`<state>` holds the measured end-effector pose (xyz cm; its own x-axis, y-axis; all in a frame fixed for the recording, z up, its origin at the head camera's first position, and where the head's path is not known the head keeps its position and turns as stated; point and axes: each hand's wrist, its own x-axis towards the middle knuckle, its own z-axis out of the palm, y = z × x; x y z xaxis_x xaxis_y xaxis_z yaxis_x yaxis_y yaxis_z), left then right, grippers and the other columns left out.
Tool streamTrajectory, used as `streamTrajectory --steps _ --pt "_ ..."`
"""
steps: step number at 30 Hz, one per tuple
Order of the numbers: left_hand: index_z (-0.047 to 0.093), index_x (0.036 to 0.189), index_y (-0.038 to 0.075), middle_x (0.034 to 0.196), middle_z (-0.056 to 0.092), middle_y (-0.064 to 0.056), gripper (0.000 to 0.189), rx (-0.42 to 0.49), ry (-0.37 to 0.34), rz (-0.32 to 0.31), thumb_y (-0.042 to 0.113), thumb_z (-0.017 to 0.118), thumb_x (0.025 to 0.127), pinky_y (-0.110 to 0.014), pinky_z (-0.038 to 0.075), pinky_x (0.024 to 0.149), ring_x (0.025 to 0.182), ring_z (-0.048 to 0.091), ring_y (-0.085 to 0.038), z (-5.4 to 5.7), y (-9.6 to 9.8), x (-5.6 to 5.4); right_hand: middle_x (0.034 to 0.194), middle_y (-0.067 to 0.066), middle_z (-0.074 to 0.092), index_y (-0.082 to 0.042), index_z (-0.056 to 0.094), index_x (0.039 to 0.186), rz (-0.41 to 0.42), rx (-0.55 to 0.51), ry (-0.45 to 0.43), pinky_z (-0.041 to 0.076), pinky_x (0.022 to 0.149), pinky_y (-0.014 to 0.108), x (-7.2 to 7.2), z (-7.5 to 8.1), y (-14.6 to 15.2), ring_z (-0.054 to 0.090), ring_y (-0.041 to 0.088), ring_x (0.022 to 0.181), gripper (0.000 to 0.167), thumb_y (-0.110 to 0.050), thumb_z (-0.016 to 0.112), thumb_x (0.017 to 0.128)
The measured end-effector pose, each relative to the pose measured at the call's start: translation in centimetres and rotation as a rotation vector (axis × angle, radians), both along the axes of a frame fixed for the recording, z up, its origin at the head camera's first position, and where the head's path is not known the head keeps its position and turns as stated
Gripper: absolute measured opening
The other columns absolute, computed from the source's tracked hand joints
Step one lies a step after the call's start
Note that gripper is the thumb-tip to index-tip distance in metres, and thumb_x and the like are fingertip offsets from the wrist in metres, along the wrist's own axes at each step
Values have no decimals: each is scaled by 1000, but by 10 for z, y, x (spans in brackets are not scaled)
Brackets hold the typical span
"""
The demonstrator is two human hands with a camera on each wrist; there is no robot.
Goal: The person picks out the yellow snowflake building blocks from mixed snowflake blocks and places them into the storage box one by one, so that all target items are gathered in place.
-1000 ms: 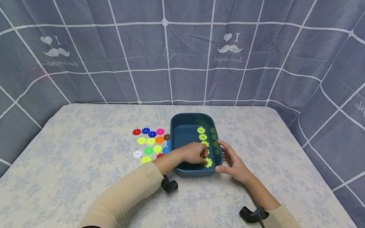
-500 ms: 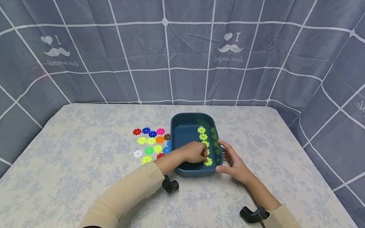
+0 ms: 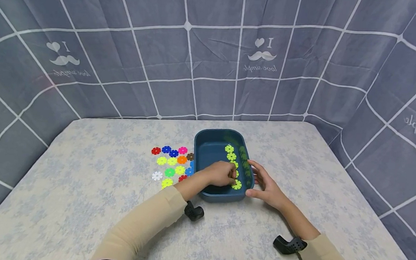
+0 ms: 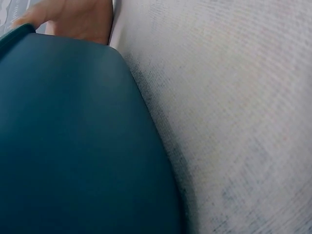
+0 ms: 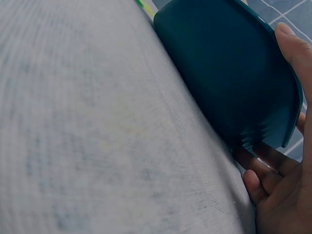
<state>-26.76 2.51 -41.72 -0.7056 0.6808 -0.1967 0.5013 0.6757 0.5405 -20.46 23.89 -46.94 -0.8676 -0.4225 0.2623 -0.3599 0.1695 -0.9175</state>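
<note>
A dark teal plastic bin (image 3: pixel 220 198) stands on the table, with a row of yellow-green snowflake discs (image 3: pixel 231 156) along the right side of its floor. My left hand (image 3: pixel 220 173) reaches inside with curled fingers, thumb and fingertips pinching the edge of the nearest yellow-green snowflake disc (image 3: pixel 237 185). This hand partly covers the disc just beyond. At the bin's near right corner, my right hand (image 3: pixel 266 189) holds the outer wall. The right wrist view shows its thumb (image 5: pixel 292 46) at the rim and its other fingers low on the wall (image 5: pixel 229 73).
Left of the bin, loose snowflake discs in several colours lie on the patterned tablecloth (image 3: pixel 77 184), among them a white disc (image 3: pixel 157 176), a green disc (image 3: pixel 169 172) and an orange disc (image 3: pixel 182 160). A grey curtain (image 3: pixel 214 52) with white lines hangs behind the table.
The nearest yellow-green disc has shifted very slightly to the left at my left fingertips. Both hands and the bin stay practically where they were.
</note>
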Motion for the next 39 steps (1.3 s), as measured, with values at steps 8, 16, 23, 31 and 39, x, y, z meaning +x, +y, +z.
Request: streamTrajectory --steps 8,16,23,31,39 --pt "64 95 10 83 61 2 7 53 -7 22 16 67 94 -28 47 70 72 56 -12 -1 -3 -2 150 28 28 -12 21 155 -4 5 0 39 98 25 0 0 -1 36 46 131 86 -29 73 88" --pt "62 97 8 80 60 1 8 114 10 37 15 65 95 -25 44 62 67 55 -12 4 -9 -4 150 28 28 -10 21 154 -11 12 -9 39 98 25 0 0 -3 35 46 132 88 -31 73 87" --pt "61 96 8 77 60 0 6 177 26 62 12 65 94 -24 42 59 65 54 -14 14 -18 -5 150 28 29 -10 21 154 -18 16 -8 38 98 23 0 0 -3 36 46 132 88 -30 74 87" --pt "60 97 7 82 61 0 7 224 20 80 13 65 95 -26 45 63 70 56 -14 19 -32 -5 148 29 31 -11 22 154 -13 3 0 39 97 24 0 -1 -2 38 46 129 87 -27 74 87" --pt "61 95 7 83 61 -1 8 252 47 95 13 66 94 -27 46 65 72 55 -16 26 -46 -5 145 31 33 -10 22 154 -6 3 18 42 96 27 -1 -2 -1 44 47 124 87 -27 74 87"
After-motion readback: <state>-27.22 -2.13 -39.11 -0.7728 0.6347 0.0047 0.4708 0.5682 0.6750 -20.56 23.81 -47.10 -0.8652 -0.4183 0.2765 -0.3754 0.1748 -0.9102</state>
